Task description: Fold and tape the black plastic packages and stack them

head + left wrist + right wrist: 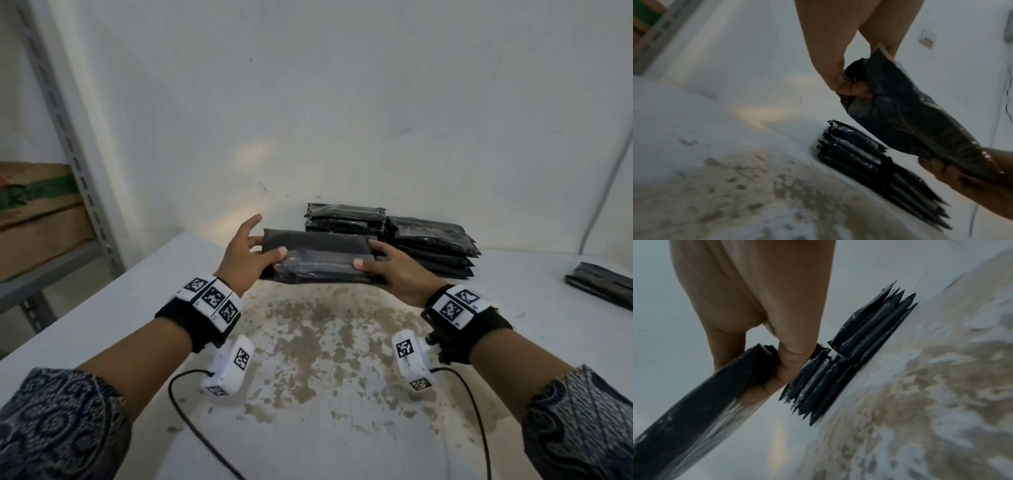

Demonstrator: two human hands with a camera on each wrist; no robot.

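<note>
Folded package (318,258) held aloft by its ends, left hand (245,255) and right hand (394,270) both gripping; long axis left-right (parallel to stacks (387,240)), stacks just beyond, nearer right hand.

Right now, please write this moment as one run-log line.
left hand: grips package | right hand: grips other end | package: above table | stacks: behind

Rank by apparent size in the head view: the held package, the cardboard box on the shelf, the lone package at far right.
1. held package
2. cardboard box, cut by the frame edge, so unsure against the first
3. lone package, also cropped
</note>
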